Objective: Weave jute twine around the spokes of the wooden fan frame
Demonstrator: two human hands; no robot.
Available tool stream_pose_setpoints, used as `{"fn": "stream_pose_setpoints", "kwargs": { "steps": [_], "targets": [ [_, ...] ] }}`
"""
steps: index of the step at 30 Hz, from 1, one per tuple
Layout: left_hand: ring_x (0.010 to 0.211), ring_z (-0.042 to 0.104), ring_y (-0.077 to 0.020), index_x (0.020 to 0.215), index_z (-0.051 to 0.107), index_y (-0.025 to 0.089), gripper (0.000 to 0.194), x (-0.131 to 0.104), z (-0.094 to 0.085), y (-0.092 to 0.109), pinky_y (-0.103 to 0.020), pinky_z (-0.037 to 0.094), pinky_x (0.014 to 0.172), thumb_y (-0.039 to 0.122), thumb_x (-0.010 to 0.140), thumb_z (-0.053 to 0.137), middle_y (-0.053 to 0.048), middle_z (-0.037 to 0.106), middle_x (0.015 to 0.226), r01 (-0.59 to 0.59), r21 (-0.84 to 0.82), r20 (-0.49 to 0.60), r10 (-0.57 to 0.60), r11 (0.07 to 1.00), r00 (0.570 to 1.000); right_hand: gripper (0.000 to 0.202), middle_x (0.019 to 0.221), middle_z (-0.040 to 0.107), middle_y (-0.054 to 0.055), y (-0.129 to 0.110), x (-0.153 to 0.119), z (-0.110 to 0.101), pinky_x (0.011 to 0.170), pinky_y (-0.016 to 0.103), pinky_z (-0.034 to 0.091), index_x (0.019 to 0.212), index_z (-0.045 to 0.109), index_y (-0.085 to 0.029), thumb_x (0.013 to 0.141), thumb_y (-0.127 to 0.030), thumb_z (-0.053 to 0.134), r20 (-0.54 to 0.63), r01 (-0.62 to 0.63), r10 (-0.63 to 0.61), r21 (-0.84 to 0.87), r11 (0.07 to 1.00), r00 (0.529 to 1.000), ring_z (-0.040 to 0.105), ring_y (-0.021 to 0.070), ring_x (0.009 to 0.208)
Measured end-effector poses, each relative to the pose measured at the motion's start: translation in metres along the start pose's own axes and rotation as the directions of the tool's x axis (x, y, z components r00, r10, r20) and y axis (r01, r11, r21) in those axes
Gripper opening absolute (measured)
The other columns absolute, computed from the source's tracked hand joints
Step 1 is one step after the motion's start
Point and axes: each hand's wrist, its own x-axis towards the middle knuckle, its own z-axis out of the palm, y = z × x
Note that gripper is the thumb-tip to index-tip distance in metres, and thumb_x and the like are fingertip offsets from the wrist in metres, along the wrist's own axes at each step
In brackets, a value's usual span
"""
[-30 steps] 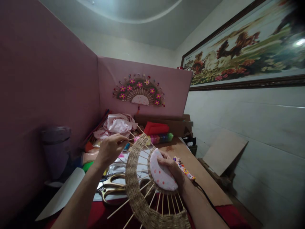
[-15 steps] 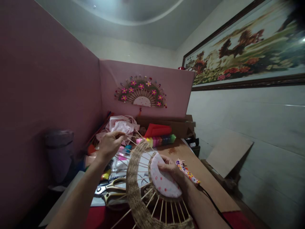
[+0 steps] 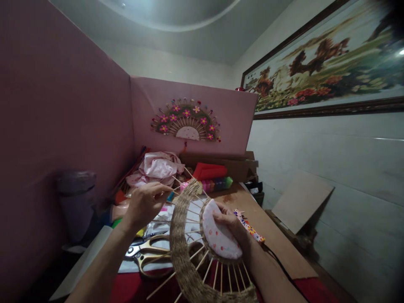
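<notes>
A half-round fan frame of thin sticks, with a woven brown twine band (image 3: 179, 235), is tilted in front of me. At its centre is a padded white half-disc (image 3: 219, 233) with small red prints. My right hand (image 3: 232, 221) grips the fan by this centre, thumb over the front and the other fingers mostly hidden behind. My left hand (image 3: 150, 204) is closed in a pinch beside the stick tips at the band's upper end. What lies between its fingertips is too small to make out. Gold-handled scissors (image 3: 147, 252) lie left of the fan.
A finished flower fan (image 3: 187, 122) hangs on the pink panel. Behind my hands sit pink cloth (image 3: 160, 166), red material (image 3: 210, 170) and colourful packets (image 3: 221, 184). A flower-patterned tool (image 3: 249, 227) with a black cord rests on the cardboard (image 3: 277, 248) at right.
My left hand has moved right and slightly down, closer to the band's upper end. The fan has shifted slightly right, still in my right hand.
</notes>
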Motion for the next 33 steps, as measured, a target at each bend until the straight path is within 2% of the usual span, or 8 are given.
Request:
{"fn": "stream_pose_setpoints", "kwargs": {
  "steps": [6, 15, 20, 27, 33],
  "targets": [
    [0.071, 0.060, -0.0157, 0.084, 0.069, 0.021, 0.017, -0.001, -0.009, 0.010, -0.027, 0.044, 0.067, 0.022, 0.077, 0.054, -0.004, 0.068, 0.079, -0.035, 0.019, -0.009, 0.035, 0.999, 0.999, 0.029, 0.071, 0.062, 0.001, -0.004, -0.004, 0.006, 0.053, 0.020, 0.042, 0.085, 0.060, -0.016, 0.061, -0.028, 0.071, 0.003, 0.015, -0.015, 0.007, 1.000, 1.000, 0.056, 0.0110, 0.057],
    [0.073, 0.061, -0.0147, 0.079, 0.067, 0.021, 0.015, -0.004, -0.005, 0.020, -0.026, 0.044, 0.069, 0.018, 0.079, 0.052, -0.002, 0.068, 0.080, -0.161, 0.056, -0.080, 0.165, 0.985, 0.983, 0.028, 0.072, 0.062, 0.002, -0.003, -0.003, 0.004, 0.053, 0.021, 0.042, 0.083, 0.060, -0.015, 0.061, -0.028, 0.070, 0.021, 0.023, -0.023, -0.015, 1.000, 1.000, 0.056, 0.0118, 0.058],
    [0.072, 0.060, -0.0143, 0.078, 0.066, 0.020, 0.016, -0.006, -0.005, 0.022, -0.026, 0.044, 0.068, 0.017, 0.080, 0.050, -0.002, 0.067, 0.077, -0.161, 0.073, -0.024, 0.164, 0.984, 0.986, 0.027, 0.071, 0.061, 0.001, -0.002, -0.002, 0.002, 0.056, 0.022, 0.043, 0.082, 0.059, -0.016, 0.060, -0.028, 0.071, 0.025, 0.014, -0.014, 0.006, 1.000, 1.000, 0.057, 0.0124, 0.059],
    [0.076, 0.061, -0.0154, 0.084, 0.067, 0.023, 0.019, -0.008, -0.006, 0.018, -0.027, 0.045, 0.070, 0.020, 0.081, 0.049, -0.002, 0.068, 0.086, -0.153, 0.150, -0.031, 0.159, 0.977, 0.987, 0.027, 0.071, 0.061, 0.001, -0.003, -0.003, 0.001, 0.054, 0.020, 0.042, 0.084, 0.060, -0.016, 0.061, -0.028, 0.070, 0.012, 0.025, -0.024, -0.016, 1.000, 1.000, 0.056, 0.0112, 0.058],
    [0.074, 0.060, -0.0152, 0.088, 0.067, 0.023, 0.021, -0.010, -0.006, 0.015, -0.026, 0.043, 0.066, 0.018, 0.080, 0.049, -0.003, 0.067, 0.083, -0.167, 0.180, 0.000, 0.170, 0.969, 0.986, 0.029, 0.073, 0.061, 0.002, -0.005, -0.004, 0.002, 0.054, 0.021, 0.042, 0.085, 0.060, -0.016, 0.060, -0.028, 0.071, 0.003, 0.021, -0.021, -0.017, 1.000, 1.000, 0.056, 0.0118, 0.059]
  ]
}}
